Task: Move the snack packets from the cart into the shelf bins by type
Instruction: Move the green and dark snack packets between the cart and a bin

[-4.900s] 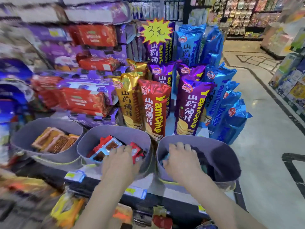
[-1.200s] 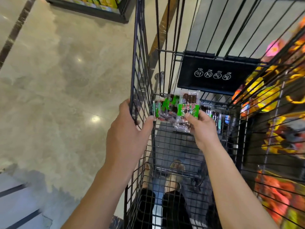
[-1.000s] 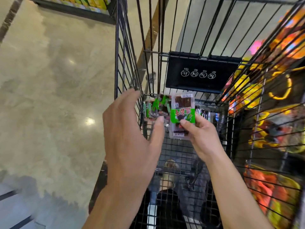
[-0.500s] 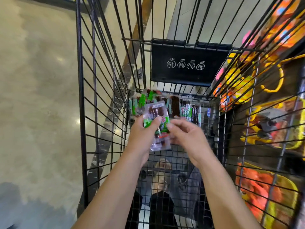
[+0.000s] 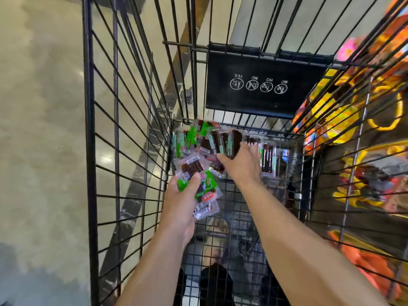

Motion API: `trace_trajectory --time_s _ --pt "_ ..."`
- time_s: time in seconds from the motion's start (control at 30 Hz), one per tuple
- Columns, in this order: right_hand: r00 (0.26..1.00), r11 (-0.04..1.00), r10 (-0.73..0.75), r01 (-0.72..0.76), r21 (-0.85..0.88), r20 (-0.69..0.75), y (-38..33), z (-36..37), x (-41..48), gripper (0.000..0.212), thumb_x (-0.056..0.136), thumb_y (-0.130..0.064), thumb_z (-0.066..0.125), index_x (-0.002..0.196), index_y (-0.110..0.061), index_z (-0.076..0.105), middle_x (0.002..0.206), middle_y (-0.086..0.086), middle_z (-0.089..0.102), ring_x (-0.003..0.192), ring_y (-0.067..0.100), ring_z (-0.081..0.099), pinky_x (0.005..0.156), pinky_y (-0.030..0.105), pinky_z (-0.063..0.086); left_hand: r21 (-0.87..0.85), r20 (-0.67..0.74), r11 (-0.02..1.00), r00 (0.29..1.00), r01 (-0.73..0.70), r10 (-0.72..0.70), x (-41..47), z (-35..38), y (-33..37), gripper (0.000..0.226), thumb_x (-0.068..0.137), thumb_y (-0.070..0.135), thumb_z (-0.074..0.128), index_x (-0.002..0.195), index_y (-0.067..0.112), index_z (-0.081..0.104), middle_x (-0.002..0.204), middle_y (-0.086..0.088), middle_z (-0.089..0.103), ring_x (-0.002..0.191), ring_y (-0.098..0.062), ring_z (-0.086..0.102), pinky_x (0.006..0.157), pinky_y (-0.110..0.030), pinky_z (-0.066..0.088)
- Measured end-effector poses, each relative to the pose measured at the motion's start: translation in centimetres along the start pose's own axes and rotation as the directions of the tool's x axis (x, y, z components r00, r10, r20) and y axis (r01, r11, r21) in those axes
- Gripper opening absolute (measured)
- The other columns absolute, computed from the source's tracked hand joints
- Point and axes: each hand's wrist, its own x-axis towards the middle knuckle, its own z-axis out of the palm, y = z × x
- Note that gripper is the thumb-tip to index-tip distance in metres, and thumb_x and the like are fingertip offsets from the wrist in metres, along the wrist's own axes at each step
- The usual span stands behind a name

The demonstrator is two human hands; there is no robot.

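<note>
**While much is left to sort**

Though my left hand [image 5: 181, 208] grips several green-and-clear plastic snack packets [image 5: 198, 184], a heap [image 5: 205, 138] lies at the far edge of the black wire cart [image 5: 88, 151], where my right hand [image 5: 240, 164] reaches, its grip hidden. Shelf bins are out of view; glossy beige floor [image 5: 44, 129] left, blurred orange goods [image 5: 375, 107] right.

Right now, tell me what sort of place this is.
Probably a supermarket aisle: a black wire shopping cart, snack packets heaped at its far end, and bright packaged goods displayed beside it.

Black plaque [image 5: 265, 102] on the cart [image 5: 89, 151] — upside down — reads YES, NO, NO, NO.
</note>
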Motion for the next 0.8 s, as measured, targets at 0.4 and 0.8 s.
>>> trace_trajectory --time_s 0.4,0.8 --pt "0.982 0.874 -0.154 0.082 0.48 0.113 5.0 -2.3 0.6 0.049 0.09 -0.022 0.08 0.137 -0.022 0.064 0.113 -0.015 0.068 0.098 0.013 0.067 0.09 0.039 0.058 0.012 0.03 1.0 1.0 -0.002 0.001 1.1 0.8 -0.6 0.021 0.102 0.026 0.07 0.123 0.028 0.066 0.105 -0.004 0.081 0.091 -0.028 0.081 0.067 -0.051 0.065" --pt "0.954 0.546 -0.197 -0.085 0.834 0.227 6.9 -4.5 -4.2 0.021 0.094 -0.022 0.065 0.113 -0.028 0.073 0.113 0.005 0.078 0.104 0.024 0.074 0.092 0.046 0.057 0.022 0.106 1.0 0.994 0.005 -0.007 1.8 1.7 -0.1 0.047 0.105 0.036 0.064 0.149 0.04 0.05 0.127 -0.002 0.076 0.108 -0.031 0.077 0.098 -0.064 0.057"
